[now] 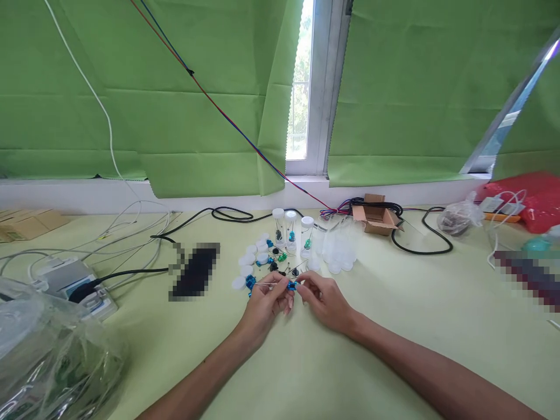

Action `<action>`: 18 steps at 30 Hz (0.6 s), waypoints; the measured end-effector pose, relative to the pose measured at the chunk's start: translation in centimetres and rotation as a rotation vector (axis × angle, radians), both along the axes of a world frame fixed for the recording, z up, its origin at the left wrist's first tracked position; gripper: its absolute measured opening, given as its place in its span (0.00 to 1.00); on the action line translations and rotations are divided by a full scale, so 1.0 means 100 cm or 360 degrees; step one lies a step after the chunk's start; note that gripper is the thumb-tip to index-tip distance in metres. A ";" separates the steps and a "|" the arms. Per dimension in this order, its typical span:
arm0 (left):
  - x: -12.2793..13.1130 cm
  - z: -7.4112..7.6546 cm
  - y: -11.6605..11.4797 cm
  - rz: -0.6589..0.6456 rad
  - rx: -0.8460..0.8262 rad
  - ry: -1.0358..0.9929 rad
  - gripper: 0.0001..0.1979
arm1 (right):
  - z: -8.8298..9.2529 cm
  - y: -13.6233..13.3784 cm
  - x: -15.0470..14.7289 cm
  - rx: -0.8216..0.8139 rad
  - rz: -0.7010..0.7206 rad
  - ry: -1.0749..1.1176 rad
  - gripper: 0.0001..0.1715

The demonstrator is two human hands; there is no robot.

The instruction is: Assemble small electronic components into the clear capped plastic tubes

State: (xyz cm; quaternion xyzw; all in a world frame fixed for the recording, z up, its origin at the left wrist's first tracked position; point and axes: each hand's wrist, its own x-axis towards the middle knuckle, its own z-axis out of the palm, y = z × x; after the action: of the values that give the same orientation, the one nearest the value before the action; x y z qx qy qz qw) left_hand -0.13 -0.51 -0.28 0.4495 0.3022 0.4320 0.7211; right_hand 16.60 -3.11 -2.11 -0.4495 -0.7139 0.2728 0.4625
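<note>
Between the fingertips of both hands is a small blue part with thin metal wires (291, 286); its exact kind is too small to tell. My left hand (263, 304) pinches it from the left, with the wires running across the fingers. From the other side, my right hand (327, 301) closes thumb and forefinger on its edge. Just beyond the hands lie loose blue parts (250, 281), a green part (282, 256) and black parts (273, 266). White round caps (238, 283) are scattered on the left of them. Three clear capped tubes (307, 238) stand upright behind, with small coloured parts inside.
Several translucent tubes (339, 251) lie to the right of the standing ones. Farther back is an open cardboard box (377, 224) beside coiled black cable (422, 251). A power strip (83, 286) and a clear plastic bag (56, 356) occupy the left. Red packaging (536, 201) sits far right.
</note>
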 end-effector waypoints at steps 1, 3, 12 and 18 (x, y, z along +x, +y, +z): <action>0.000 -0.001 0.000 0.0006 0.0000 -0.0011 0.14 | -0.001 0.000 0.000 0.0002 0.0008 0.0014 0.11; -0.001 -0.001 0.001 0.0014 0.0000 -0.0021 0.14 | -0.002 0.001 0.000 0.0022 0.0032 0.0028 0.12; 0.001 0.004 -0.002 0.0016 0.0017 0.0031 0.15 | -0.005 0.000 0.001 0.0017 0.0073 0.0033 0.09; 0.000 0.003 -0.002 -0.0006 0.0053 0.0056 0.15 | -0.002 0.000 0.001 0.0000 0.0053 -0.0025 0.11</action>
State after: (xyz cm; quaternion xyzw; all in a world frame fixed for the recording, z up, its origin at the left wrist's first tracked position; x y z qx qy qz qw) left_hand -0.15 -0.73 0.01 0.4695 0.3067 0.4276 0.7089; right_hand 16.68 -3.09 -2.30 -0.4395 -0.7249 0.2769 0.4523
